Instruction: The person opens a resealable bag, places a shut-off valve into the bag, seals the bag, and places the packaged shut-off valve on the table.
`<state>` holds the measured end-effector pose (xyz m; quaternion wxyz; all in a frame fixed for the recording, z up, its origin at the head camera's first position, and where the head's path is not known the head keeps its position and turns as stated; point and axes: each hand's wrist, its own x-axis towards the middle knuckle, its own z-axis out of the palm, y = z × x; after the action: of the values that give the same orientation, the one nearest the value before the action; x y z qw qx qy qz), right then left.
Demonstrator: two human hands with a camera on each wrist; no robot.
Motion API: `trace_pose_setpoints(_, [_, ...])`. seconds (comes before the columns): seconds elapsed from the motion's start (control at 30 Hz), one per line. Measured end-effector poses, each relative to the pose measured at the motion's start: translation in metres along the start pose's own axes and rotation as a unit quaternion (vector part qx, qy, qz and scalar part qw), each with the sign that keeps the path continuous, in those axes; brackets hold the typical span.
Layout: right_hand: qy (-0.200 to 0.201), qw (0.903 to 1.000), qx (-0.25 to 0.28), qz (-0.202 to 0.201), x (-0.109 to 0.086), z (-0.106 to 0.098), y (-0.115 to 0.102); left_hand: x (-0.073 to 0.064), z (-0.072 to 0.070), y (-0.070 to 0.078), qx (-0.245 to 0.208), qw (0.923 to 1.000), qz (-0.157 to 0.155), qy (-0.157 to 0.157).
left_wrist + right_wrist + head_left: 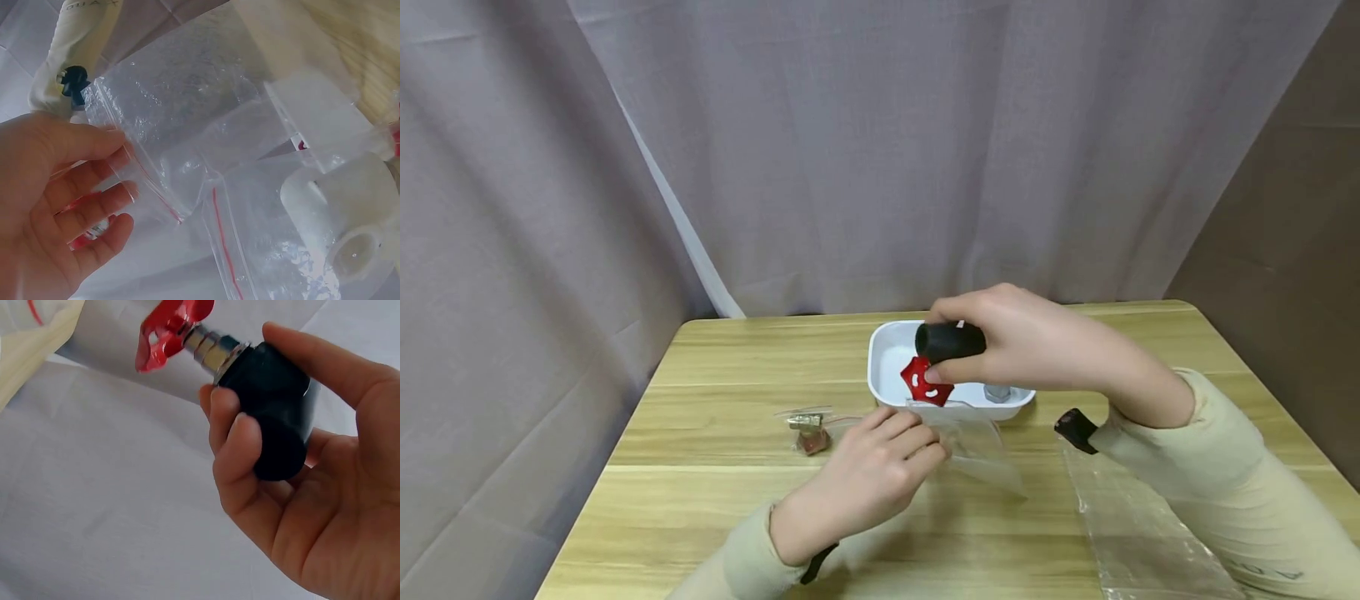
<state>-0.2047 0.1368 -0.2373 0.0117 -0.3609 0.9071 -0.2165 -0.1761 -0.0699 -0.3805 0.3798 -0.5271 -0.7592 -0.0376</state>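
Observation:
My right hand [1022, 337] grips a black valve [951, 342] over a white tray. The valve's red handwheel [927, 382] points down toward the tray, and its metal stem [212, 349] shows in the right wrist view. Just in front of the tray, my left hand [880, 458] pinches the edge of a clear zip bag [977, 450] between thumb and fingers. In the left wrist view the bag [181, 106] spreads away from the fingertips, near a second zip bag with a red seal line [224, 244] and a white plastic fitting [340, 212].
The white tray [880, 367] stands at the back of the wooden table [715, 450], with a grey fitting [997, 392] in it. Left of my left hand lies a small bag with brass and reddish parts [809, 432]. Clear plastic [1127, 525] lies under my right forearm.

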Motion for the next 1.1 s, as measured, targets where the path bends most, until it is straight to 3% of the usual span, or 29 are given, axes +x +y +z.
trace_pose_setpoints(0.2, [-0.034,0.9988,0.033,0.009,-0.013,0.001,-0.001,-0.002,0.001,-0.001,0.003,1.0000,-0.002,-0.003])
trace_pose_setpoints(0.5, [-0.040,0.9977,0.054,-0.011,-0.022,0.010,0.005,-0.004,0.000,0.000,0.004,1.0000,-0.004,0.002])
trace_pose_setpoints(0.7, [-0.046,0.9984,0.031,0.001,-0.023,0.020,0.010,-0.007,0.000,0.000,0.004,1.0000,0.002,0.004])
trace_pose_setpoints(0.93, [-0.022,0.9989,-0.036,-0.023,-0.027,0.036,0.005,-0.010,0.000,0.001,-0.003,1.0000,0.007,0.004])
trace_pose_setpoints(1.1, [-0.007,0.9985,-0.049,-0.021,-0.031,0.041,0.001,-0.010,0.000,0.003,-0.001,0.9999,0.013,0.006])
